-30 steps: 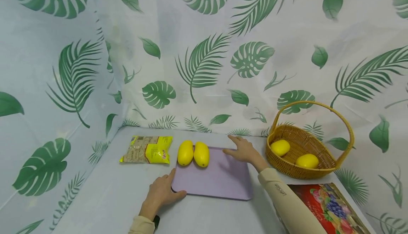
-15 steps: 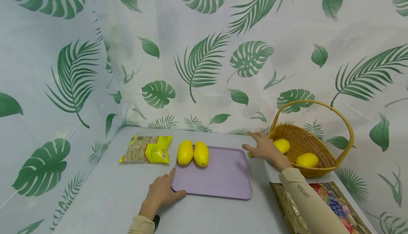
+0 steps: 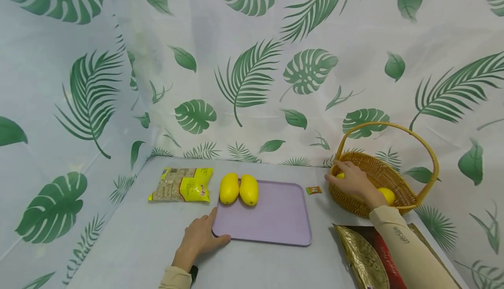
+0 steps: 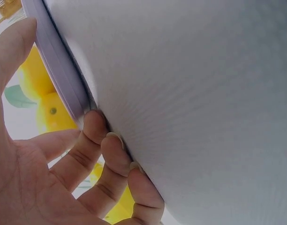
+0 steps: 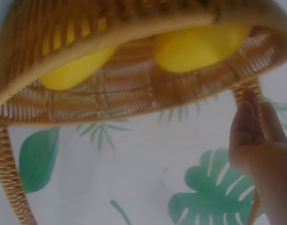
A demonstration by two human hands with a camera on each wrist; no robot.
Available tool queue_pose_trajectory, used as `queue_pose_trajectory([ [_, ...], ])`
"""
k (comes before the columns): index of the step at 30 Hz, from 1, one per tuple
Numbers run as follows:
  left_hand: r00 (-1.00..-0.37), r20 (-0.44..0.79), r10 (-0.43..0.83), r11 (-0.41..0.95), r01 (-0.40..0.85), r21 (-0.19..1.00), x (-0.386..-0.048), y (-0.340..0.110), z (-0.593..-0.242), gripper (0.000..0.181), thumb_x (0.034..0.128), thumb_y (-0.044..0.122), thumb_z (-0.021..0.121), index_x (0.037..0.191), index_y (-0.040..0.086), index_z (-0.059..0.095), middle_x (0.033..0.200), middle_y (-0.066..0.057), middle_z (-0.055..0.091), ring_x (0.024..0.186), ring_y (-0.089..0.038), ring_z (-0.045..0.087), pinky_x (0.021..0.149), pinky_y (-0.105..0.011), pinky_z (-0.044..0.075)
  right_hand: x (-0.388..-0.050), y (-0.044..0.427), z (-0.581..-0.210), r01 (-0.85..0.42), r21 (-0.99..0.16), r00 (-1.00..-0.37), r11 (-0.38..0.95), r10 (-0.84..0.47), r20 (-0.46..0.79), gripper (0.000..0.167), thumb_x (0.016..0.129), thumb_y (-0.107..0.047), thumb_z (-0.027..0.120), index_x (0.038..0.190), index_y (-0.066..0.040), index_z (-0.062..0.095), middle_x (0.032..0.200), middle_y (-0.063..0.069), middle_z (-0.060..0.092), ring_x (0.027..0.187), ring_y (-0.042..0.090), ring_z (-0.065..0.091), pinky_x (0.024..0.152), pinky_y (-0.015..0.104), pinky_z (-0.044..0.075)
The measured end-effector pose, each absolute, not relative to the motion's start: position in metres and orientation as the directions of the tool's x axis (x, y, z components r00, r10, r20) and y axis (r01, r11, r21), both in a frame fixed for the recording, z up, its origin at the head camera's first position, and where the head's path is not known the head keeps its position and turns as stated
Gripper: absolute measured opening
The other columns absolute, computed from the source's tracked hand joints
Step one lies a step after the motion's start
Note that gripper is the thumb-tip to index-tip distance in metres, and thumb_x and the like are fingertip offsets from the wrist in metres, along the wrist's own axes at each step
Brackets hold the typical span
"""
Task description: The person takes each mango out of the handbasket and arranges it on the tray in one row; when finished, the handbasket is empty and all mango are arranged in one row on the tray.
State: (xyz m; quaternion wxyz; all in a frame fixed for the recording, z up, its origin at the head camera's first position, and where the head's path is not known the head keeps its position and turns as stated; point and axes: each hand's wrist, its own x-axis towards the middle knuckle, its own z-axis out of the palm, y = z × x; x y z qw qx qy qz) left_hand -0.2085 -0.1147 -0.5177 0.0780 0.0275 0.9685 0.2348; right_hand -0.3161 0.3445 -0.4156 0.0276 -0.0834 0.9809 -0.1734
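In the head view my left hand [image 3: 199, 236] rests at the near left corner of a purple tray [image 3: 271, 219], thumb along the front edge and fingers along the side. The left wrist view shows the thumb against the tray wall [image 4: 59, 65] and several fingertips down at the tabletop. Two yellow mango-like fruits [image 3: 238, 189] lie on the tray's far left. My right hand [image 3: 356, 183] is over the left side of a wicker basket [image 3: 387, 170], fingers loosely extended. It partly covers two yellow fruits inside, one fruit [image 3: 387, 196] showing at right. In the right wrist view nothing is seen in its fingers.
A yellow and clear snack bag [image 3: 183, 185] lies left of the tray. A small orange and green wrapped candy [image 3: 314, 190] sits between tray and basket. A gold and red candy bag [image 3: 362, 254] lies under the right forearm. Leaf-patterned cloth [image 3: 252, 87] stands behind the table.
My right hand has moved right, from above the tray's far right corner to the basket. The small candy beside the tray has come into view. The left hand and tray have stayed put.
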Motion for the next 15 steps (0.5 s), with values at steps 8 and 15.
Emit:
queue_pose_trajectory([
  [8,-0.986,-0.142,0.087,0.887,0.011,0.462,-0.208,-0.115,-0.517,0.100,0.0745,0.060,0.079,0.151,0.005,0.044,0.131,-0.022,0.064,0.116,-0.042,0.062,0.095,-0.065,0.049,-0.320,0.372,-0.415,-0.155,-0.238,-0.985,0.959,-0.169,-0.039,0.083,0.097,-0.058,0.053,0.152,0.002,0.035,0.151,0.043,0.031,0.132,0.067,0.033,0.098,0.085,0.027],
  [15,-0.986,-0.134,0.095,0.887,0.022,0.462,-0.209,-0.115,-0.519,0.100,0.0747,0.060,0.079,0.151,0.006,0.043,0.132,-0.023,0.063,0.116,-0.042,0.062,0.095,-0.065,0.049,-0.325,0.386,-0.412,-0.135,-0.231,-0.984,0.964,-0.157,-0.079,0.083,0.098,-0.055,0.053,0.151,0.006,0.034,0.149,0.047,0.029,0.131,0.070,0.029,0.096,0.087,0.026],
])
